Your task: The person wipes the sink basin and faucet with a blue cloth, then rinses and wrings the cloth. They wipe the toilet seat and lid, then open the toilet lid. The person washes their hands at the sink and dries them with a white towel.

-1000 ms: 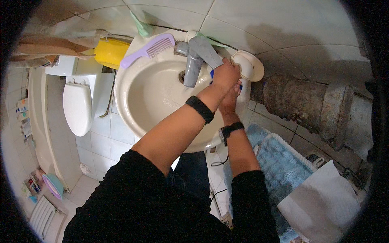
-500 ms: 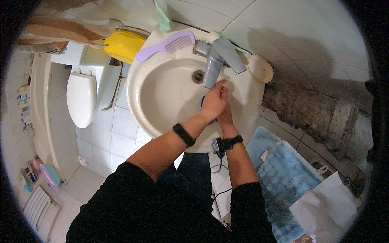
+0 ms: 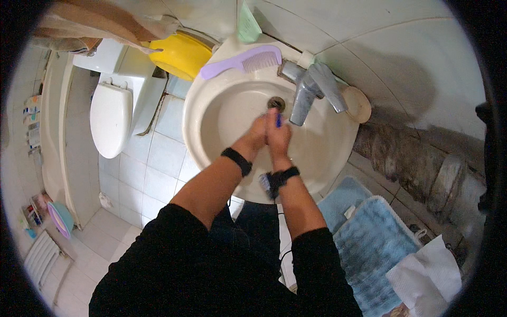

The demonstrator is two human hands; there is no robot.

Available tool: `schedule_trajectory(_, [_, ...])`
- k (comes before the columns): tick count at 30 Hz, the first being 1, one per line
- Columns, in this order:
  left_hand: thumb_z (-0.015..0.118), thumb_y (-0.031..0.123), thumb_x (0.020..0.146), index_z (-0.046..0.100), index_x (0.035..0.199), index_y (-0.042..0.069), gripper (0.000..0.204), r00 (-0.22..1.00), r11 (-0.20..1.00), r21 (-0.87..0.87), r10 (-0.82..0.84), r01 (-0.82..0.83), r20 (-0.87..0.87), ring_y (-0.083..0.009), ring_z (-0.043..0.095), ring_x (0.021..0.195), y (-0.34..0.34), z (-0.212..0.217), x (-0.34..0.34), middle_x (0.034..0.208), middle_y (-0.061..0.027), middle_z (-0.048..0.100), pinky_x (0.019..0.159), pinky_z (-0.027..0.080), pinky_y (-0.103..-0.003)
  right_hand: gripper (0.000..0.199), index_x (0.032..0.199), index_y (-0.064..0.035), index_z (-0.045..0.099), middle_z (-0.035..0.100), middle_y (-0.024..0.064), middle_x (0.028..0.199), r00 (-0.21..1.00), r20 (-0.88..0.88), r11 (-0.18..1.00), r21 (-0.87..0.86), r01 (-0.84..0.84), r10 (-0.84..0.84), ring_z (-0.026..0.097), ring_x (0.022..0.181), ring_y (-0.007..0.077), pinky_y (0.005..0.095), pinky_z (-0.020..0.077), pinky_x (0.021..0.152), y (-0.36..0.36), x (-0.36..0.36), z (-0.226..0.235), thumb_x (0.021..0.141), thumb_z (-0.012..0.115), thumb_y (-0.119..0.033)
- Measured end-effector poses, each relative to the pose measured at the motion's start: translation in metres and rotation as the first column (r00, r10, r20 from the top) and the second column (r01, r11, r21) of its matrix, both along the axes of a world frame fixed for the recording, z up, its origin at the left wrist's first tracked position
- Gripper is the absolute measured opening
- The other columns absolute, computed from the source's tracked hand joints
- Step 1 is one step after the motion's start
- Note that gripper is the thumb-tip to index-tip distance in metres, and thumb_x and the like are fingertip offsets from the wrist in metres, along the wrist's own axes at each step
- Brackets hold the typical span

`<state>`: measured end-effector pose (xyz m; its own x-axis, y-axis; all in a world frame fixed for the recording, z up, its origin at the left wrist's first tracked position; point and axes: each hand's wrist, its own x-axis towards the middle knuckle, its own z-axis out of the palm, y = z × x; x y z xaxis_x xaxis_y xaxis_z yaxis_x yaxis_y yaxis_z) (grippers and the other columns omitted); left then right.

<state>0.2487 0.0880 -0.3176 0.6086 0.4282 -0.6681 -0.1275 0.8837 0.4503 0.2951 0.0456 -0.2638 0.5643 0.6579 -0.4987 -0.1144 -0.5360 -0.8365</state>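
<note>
My left hand (image 3: 256,132) and my right hand (image 3: 280,140) are pressed together over the washbasin (image 3: 227,111), just below its drain. Both are closed and somewhat blurred. A small dark-blue object (image 3: 278,121) shows among the fingers of my right hand; too little of it appears to tell its kind. Whether my left hand also grips it is hidden. To the right of the fingers hangs the grey faucet (image 3: 304,100), apart from them. At the basin's back edge lies a purple comb (image 3: 245,62).
A light green tube (image 3: 248,27) stands on the back rim, and a cream soap dish (image 3: 357,104) sits right of the faucet. Left are a yellow basin (image 3: 182,55) and a white toilet (image 3: 111,120). Lower right lies a blue mat (image 3: 369,248) with white paper (image 3: 428,277) beside it.
My joined hands have moved left, away from under the faucet's spout, toward the drain. The blue object, earlier mostly covered beneath them, now shows between the fingers. The view has shifted slightly.
</note>
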Motion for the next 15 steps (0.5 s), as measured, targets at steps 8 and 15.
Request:
schedule_trajectory(8, [0.049, 0.022, 0.080, 0.051, 0.093, -0.001, 0.027, 0.730, 0.365, 0.679, -0.003, 0.637, -0.684, -0.0413, 0.054, 0.079, 0.003, 0.034, -0.011, 0.088, -0.0243, 0.057, 0.068, 0.046, -0.041, 0.048, 0.083, 0.0013, 0.060, 0.061, 0.0122, 0.075, 0.981, 0.175, 0.977, -0.181, 0.114, -0.082, 0.058, 0.076, 0.0201, 0.0359, 0.0452, 0.070, 0.005, -0.002, -0.013, 0.083, 0.054, -0.046])
schedule_trajectory(15, [0.040, 0.025, 0.092, 0.051, 0.113, 0.004, 0.032, 0.970, 0.953, -0.216, 0.232, -0.212, 0.073, -0.0228, 0.058, 0.085, -0.003, 0.047, -0.006, 0.098, -0.0090, 0.060, 0.080, 0.046, -0.035, 0.025, 0.107, -0.0097, 0.049, 0.053, 0.0041, 0.097, 0.807, -0.580, 0.976, 0.086, 0.200, -0.114, 0.053, 0.087, 0.0165, 0.0307, 0.0453, 0.075, -0.013, 0.052, -0.041, 0.092, 0.045, -0.029])
